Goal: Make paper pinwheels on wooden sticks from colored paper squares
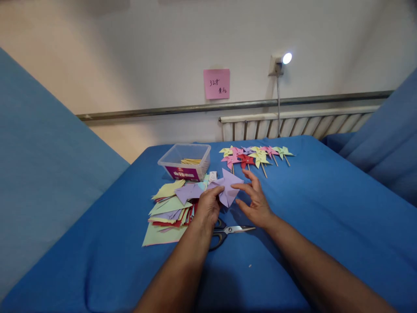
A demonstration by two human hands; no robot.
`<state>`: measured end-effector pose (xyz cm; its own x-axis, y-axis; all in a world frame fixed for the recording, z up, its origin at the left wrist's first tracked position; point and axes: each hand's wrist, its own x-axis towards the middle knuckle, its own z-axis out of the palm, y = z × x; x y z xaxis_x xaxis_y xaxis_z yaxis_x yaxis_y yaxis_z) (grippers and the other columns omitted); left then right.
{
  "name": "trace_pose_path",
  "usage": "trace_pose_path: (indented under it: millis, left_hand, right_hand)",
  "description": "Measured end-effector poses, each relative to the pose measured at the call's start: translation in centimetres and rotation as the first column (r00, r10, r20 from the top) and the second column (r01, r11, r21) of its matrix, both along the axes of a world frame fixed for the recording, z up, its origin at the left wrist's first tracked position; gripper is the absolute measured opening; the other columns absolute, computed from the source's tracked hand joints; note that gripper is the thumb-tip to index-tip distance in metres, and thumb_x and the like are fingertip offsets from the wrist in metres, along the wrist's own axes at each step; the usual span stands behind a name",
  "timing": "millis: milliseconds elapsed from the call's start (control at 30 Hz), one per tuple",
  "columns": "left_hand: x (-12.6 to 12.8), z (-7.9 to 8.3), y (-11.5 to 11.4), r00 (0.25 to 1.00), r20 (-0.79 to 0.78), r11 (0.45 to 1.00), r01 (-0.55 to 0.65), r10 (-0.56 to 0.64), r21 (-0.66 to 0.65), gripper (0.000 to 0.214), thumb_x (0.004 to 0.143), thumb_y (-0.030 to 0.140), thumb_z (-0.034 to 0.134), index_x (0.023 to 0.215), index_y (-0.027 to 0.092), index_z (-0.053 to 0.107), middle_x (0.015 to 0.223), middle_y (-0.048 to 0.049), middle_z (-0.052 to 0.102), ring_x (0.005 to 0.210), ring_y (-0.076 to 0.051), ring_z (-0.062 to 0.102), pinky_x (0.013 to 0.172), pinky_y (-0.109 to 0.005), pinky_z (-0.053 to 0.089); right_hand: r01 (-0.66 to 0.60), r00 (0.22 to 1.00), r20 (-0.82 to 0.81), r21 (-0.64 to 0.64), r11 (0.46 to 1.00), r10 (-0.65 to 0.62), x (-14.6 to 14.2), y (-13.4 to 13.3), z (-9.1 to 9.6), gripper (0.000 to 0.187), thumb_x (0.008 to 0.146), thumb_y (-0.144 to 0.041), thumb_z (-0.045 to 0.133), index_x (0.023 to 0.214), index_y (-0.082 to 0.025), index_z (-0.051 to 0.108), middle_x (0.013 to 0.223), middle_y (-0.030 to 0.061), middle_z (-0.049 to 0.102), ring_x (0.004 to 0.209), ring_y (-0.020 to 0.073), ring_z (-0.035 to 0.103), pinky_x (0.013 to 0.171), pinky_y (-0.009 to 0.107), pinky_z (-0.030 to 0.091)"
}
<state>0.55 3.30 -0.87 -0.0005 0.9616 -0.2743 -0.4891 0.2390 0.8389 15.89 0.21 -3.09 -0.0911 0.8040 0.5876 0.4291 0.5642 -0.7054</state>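
A purple paper pinwheel (230,182) is pinched at its lower left between the thumb and fingers of my left hand (210,204). From the other side, my right hand (256,201) reaches to its right blades with thumb and fingers apart. The index fingertip appears to touch the paper. Scissors with black handles (230,229) lie on the cloth under my hands, partly hidden by the left one. To the left is a stack of coloured paper sheets (167,215), some cut and folded. Another purple paper piece (189,192) rests on top of it.
Behind the stack stands a clear plastic tub (184,163) with thin wooden sticks (190,161). Several finished pinwheels (246,161) on sticks lie at the back right. A small white box (213,175) sits beside the tub. Blue cloth (293,243) covers the table, which meets the radiator (254,128).
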Motion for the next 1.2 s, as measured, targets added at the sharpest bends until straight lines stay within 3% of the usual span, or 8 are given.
trace_pose_path:
  millis: [133,300,533,633,833,967,1200]
  left_hand:
    - [-0.1,0.0,0.0,1.000,-0.016,1.000,0.006,-0.006,-0.004,0.021,0.059,0.020,0.072,0.080,0.018,0.069,0.084,-0.0034,0.072,0.079,-0.019,0.066,0.075,-0.030,0.051]
    - [0.2,0.1,-0.3,0.998,0.012,0.998,0.063,-0.063,0.003,0.023,0.058,0.019,0.073,0.081,0.018,0.070,0.086,-0.0040,0.073,0.081,-0.021,0.067,0.074,-0.031,0.051]
    - [0.2,0.1,-0.3,0.995,0.092,0.999,0.040,-0.038,-0.027,0.026,0.056,0.016,0.075,0.082,0.017,0.069,0.089,-0.0051,0.072,0.081,-0.019,0.065,0.076,-0.030,0.051]
    - [0.1,0.1,-0.3,0.997,0.071,0.999,0.035,-0.033,-0.026,0.027,0.057,0.018,0.075,0.083,0.016,0.069,0.089,-0.0050,0.072,0.080,-0.019,0.064,0.074,-0.029,0.051]
    - [0.4,-0.1,-0.3,0.997,0.025,0.997,0.071,-0.071,-0.003,0.028,0.055,0.021,0.077,0.081,0.014,0.071,0.082,-0.0057,0.072,0.075,-0.019,0.065,0.073,-0.029,0.049]
    - [0.6,0.1,-0.6,0.997,-0.001,0.997,0.078,-0.078,-0.005,0.021,0.055,0.021,0.078,0.074,0.017,0.070,0.075,-0.0031,0.070,0.071,-0.016,0.064,0.072,-0.027,0.048]
    - [1.0,0.2,-1.1,0.992,-0.055,0.992,0.113,-0.117,-0.057,0.019,0.054,0.021,0.080,0.067,0.014,0.069,0.061,-0.0014,0.064,0.055,-0.012,0.056,0.056,-0.023,0.042]
  right_hand:
    - [-0.017,0.981,0.195,0.112,0.994,-0.005,0.0,-0.3,0.2,0.035,0.078,-0.015,0.062,0.108,-0.031,0.067,0.153,0.0011,0.025,0.139,0.0324,0.027,0.111,0.056,0.027]
    - [0.033,0.972,0.227,0.143,0.989,-0.065,0.1,0.1,0.0,0.013,0.081,-0.025,0.065,0.092,-0.029,0.070,0.144,0.0030,0.037,0.135,0.0328,0.030,0.110,0.056,0.028]
    - [-0.038,0.967,0.254,0.151,0.988,-0.002,0.8,0.2,0.1,0.042,0.076,-0.003,0.050,0.104,-0.029,0.067,0.149,0.0013,0.032,0.137,0.0302,0.030,0.109,0.055,0.029]
    - [-0.031,0.961,0.276,0.147,0.989,-0.012,0.7,0.1,0.0,0.035,0.077,-0.008,0.056,0.103,-0.029,0.068,0.149,0.0020,0.032,0.137,0.0310,0.030,0.109,0.055,0.029]
    - [0.011,0.980,0.195,0.169,0.986,-0.044,0.4,0.3,-0.1,0.010,0.084,-0.026,0.063,0.091,-0.027,0.070,0.139,0.0056,0.045,0.130,0.0292,0.038,0.107,0.051,0.033]
    - [0.041,0.995,0.081,0.126,0.991,-0.052,0.3,0.5,-0.2,0.008,0.085,-0.031,0.063,0.086,-0.026,0.070,0.131,0.0065,0.052,0.124,0.0277,0.045,0.104,0.050,0.037]
    - [0.087,0.992,-0.093,-0.012,0.996,-0.088,0.3,0.6,-0.5,0.010,0.081,-0.026,0.065,0.073,-0.022,0.062,0.117,0.0080,0.060,0.110,0.0242,0.055,0.095,0.042,0.043]
